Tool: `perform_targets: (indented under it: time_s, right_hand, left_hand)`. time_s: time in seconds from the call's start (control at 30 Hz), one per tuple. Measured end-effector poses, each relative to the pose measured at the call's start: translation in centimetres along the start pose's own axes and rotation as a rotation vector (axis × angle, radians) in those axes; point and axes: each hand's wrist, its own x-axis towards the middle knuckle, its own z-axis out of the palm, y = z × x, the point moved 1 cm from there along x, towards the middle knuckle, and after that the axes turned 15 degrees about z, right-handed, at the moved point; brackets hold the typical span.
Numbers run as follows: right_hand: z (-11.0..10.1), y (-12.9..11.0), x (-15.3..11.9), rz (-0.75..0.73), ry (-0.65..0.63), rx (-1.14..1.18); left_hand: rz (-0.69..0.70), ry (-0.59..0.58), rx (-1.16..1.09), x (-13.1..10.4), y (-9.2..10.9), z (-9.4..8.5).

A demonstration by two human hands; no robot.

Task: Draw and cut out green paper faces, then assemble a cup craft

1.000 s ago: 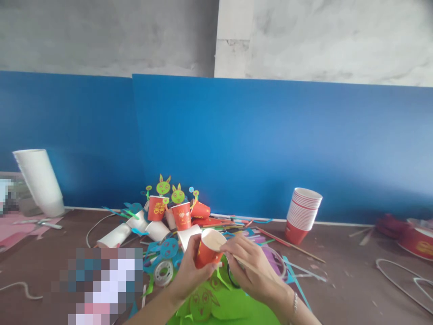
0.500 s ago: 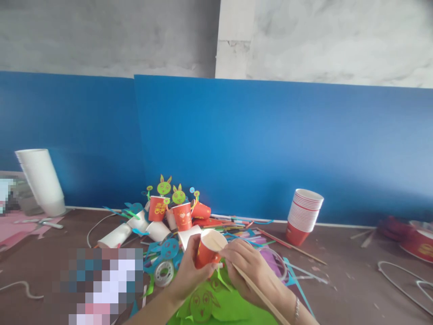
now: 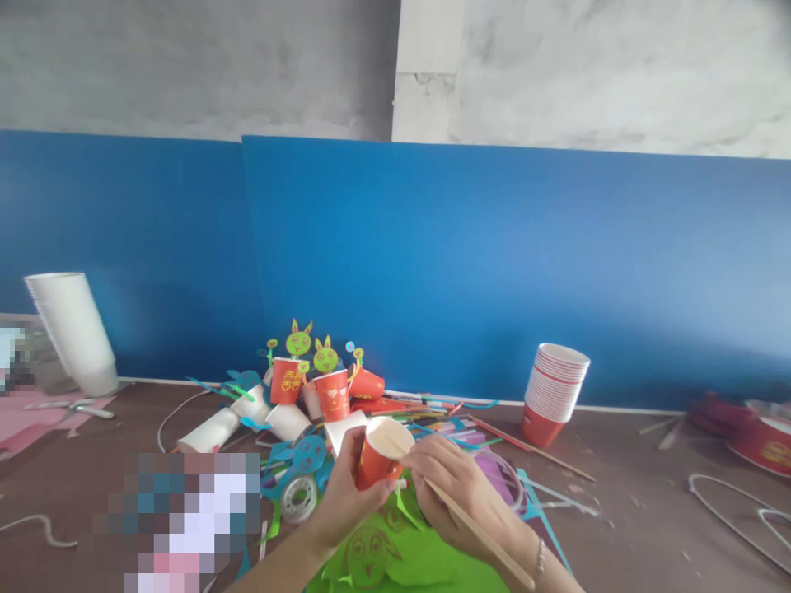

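My left hand (image 3: 343,498) is wrapped round a red paper cup (image 3: 374,468) with a white inside, its mouth tilted toward me. In my right hand (image 3: 454,482) is a thin wooden stick (image 3: 482,534); its front end reaches the cup's rim, and the other end runs back along my wrist. Whether the tip goes into the cup is hard to see. Beneath both hands lies green paper (image 3: 408,564) with a rabbit face drawn on it. Two red cups with green rabbit heads, a nearer one (image 3: 334,395) and a farther one (image 3: 287,380), stand behind my left hand.
White cups (image 3: 210,430) lie on their sides at the left. A tape roll (image 3: 300,499) sits beside my left wrist. Straws and sticks are strewn behind my hands. Stacked red cups (image 3: 553,395) stand at right, stacked white cups (image 3: 71,329) at far left, before a blue panel (image 3: 482,272).
The wooden stick's rear end has shifted, and its tip now shows above my right wrist at the lower edge. My left hand and the cup stay nearly still.
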Motion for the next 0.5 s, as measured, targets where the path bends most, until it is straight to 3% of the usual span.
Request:
perform_targets:
  time_s: [0.5]
  right_hand:
    - [1.2, 0.5, -0.6, -0.007, -0.062, -0.038]
  left_hand:
    - [-0.006, -0.013, 0.028, 0.0, 0.5, 0.3]
